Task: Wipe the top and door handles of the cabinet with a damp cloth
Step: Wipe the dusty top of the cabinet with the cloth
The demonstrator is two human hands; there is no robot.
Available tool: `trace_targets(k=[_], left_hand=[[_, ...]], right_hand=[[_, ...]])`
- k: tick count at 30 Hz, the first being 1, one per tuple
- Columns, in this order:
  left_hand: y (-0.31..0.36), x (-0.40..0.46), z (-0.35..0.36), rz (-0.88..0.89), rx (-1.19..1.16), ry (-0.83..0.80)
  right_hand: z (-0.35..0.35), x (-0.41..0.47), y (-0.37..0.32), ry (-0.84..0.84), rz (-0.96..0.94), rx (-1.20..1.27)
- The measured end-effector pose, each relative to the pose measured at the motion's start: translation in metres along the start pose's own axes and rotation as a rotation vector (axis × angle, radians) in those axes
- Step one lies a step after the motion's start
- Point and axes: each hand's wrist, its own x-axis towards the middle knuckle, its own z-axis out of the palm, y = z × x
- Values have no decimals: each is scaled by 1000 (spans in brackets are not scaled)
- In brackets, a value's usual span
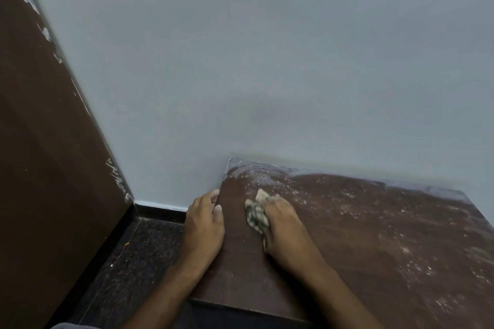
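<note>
While the left hand [204, 224] grips the cabinet top's [347, 235] left edge, fingers curled over the side and thumb lying on the wood, the right hand [283, 230] presses a crumpled cloth [256, 215] onto the surface, near the top's back-left corner. Its fingers are bunched over the cloth, a pale corner poking out ahead. White dust streaks the top toward the wall [267, 61] and off to the right; the strip between the hands looks cleaner, though the blur makes that uncertain.
</note>
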Motion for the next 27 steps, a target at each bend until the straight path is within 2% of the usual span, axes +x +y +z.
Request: trace_targets(k=[3,6,8,10,12,14,17,21,24,27], left_hand=[[-2,6,-7,-115,-105,22],[-7,12,-16,-272,-244,22],[-10,14,-23,-318,-288,-33],[-12,11,-33,-320,-299,-78],[-12,6,-42,-315,-251,-69],[-13,1,-48,-317,-209,-50],[-11,-2,-50,-314,-208,-33],[-14,-6,-49,-280,-194,-64],[-19,-10,-50,-264,-171,-83],[-21,-11,-47,-264,-176,-82]], right_hand=[[13,4,-33,-13,-24,67],[36,-17,-59,-135,-237,118],[32,0,-49,-108,-201,139],[24,26,-39,-69,-72,127],[22,43,-46,-53,-27,51],[28,37,-68,-92,-62,94],[38,-8,-100,-223,-212,157],[36,-60,-84,-322,-317,127],[20,-51,-67,-274,-291,119],[15,-18,-68,-149,-166,83]])
